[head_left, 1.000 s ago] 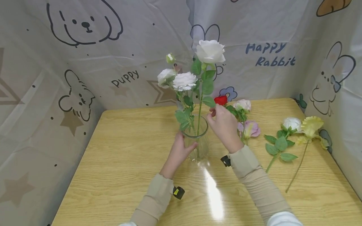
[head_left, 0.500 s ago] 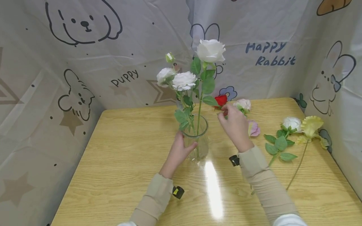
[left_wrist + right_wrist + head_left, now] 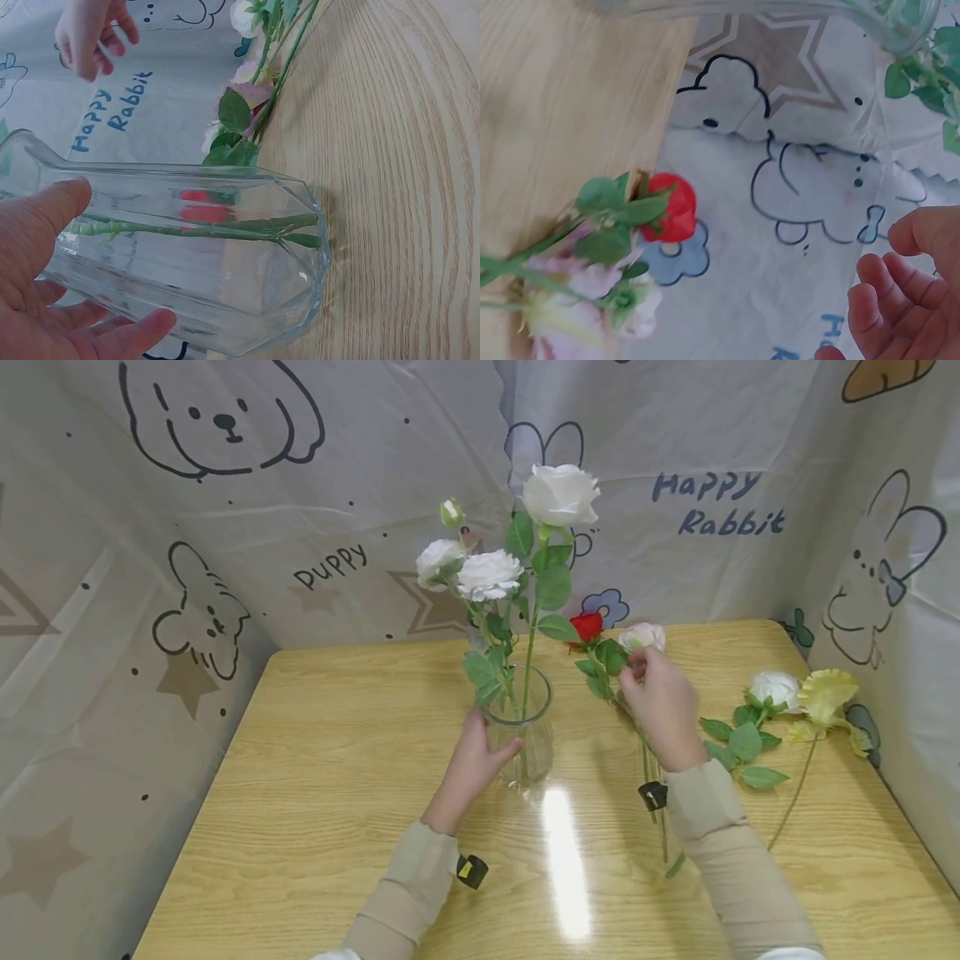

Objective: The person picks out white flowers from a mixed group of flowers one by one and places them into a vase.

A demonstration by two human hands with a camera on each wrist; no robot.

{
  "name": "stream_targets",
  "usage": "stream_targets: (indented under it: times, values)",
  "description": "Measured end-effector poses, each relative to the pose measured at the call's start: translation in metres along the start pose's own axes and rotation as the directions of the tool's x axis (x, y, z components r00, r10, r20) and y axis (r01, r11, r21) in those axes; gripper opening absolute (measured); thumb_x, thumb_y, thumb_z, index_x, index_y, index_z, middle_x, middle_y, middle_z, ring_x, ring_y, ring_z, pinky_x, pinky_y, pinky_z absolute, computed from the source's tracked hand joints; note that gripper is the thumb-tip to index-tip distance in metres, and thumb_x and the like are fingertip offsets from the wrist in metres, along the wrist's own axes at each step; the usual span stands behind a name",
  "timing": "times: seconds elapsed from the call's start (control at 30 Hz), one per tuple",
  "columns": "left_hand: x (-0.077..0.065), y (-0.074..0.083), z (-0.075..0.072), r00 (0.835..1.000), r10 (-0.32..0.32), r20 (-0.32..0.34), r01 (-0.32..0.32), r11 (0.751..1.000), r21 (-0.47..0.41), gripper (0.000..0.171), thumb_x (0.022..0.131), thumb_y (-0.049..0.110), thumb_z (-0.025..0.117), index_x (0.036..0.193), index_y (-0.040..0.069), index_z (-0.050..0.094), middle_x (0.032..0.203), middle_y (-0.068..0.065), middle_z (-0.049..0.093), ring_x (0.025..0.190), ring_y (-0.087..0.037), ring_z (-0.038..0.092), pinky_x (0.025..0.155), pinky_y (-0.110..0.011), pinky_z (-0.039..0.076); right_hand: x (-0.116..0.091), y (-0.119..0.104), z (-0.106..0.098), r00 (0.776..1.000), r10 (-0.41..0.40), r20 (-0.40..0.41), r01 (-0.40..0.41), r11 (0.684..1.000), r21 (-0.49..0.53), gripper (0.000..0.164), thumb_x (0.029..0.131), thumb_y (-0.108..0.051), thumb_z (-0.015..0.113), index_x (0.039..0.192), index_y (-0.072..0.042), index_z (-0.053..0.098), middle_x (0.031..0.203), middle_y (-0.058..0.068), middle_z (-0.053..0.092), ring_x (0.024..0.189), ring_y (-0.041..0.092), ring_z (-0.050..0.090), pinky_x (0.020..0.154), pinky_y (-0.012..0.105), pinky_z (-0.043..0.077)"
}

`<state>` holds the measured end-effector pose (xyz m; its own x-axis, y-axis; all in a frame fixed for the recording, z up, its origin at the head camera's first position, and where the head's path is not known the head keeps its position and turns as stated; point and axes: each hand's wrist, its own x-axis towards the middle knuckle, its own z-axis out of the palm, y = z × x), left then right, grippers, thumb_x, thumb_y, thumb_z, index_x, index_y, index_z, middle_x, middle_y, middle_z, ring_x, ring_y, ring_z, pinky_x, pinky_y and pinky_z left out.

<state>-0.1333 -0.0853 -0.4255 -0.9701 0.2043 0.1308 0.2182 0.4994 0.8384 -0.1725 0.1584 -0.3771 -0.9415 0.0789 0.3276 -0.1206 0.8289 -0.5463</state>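
My left hand (image 3: 463, 768) holds a clear glass vase (image 3: 540, 750) upright on the table, thumb and fingers round its side. Green stems (image 3: 187, 231) stand inside it. Above the rim rise a tall white rose (image 3: 561, 497) and a spray of ruffled white flowers (image 3: 489, 575). My right hand (image 3: 662, 710), fingers loosely bent with nothing between them, hovers over flowers lying right of the vase. Among these are a red rose (image 3: 587, 627) and a pale pink flower (image 3: 642, 637). A pink-lilac flower (image 3: 566, 326), hidden by the hand in the head view, shows in the right wrist view.
Farther right on the wooden table (image 3: 337, 777) lie a white rose (image 3: 774, 691) with green leaves and a yellow flower (image 3: 827, 697) on a thin stem. A printed cloth (image 3: 300, 510) hangs behind and along both sides.
My right hand has moved right, away from the vase and over the lying flowers. The left hand, the vase and its flowers have stayed in place.
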Motion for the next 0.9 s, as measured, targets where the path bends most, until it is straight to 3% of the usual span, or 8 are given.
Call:
stream_targets:
  times: [0.4,0.63,0.9]
  values:
    - [0.0,0.0,0.0,0.999,-0.033,0.005,0.033,0.999,-0.013,0.077,0.081,0.012,0.068,0.141,0.004,0.021,0.14,-0.018,0.031,0.13,-0.028,0.03,0.107,-0.039,0.026,-0.009,0.037,-0.014,0.994,0.101,0.038,-0.101,0.995,-0.011,0.024,0.088,-0.014,0.049,0.1,0.005,0.057,0.083,0.019,0.062,0.049,0.022,0.051,0.037,0.029,0.037]
    - [-0.001,0.0,-0.001,1.0,-0.011,0.007,0.011,1.0,-0.01,0.077,0.081,0.011,0.069,0.141,0.003,0.021,0.139,-0.021,0.031,0.129,-0.03,0.03,0.106,-0.041,0.027,-0.022,0.063,-0.015,0.989,0.145,0.03,-0.145,0.989,-0.022,0.024,0.087,-0.011,0.048,0.098,0.008,0.056,0.08,0.022,0.061,0.052,0.024,0.052,0.04,0.03,0.039]
    - [-0.001,-0.001,-0.001,1.0,-0.015,0.0,0.015,1.0,-0.01,0.076,0.08,0.011,0.069,0.14,0.004,0.023,0.139,-0.02,0.033,0.128,-0.029,0.032,0.106,-0.041,0.028,-0.039,0.092,-0.022,0.96,0.27,0.081,-0.262,0.961,-0.088,0.025,0.087,-0.013,0.048,0.098,0.009,0.054,0.081,0.022,0.061,0.057,0.028,0.055,0.042,0.034,0.041]
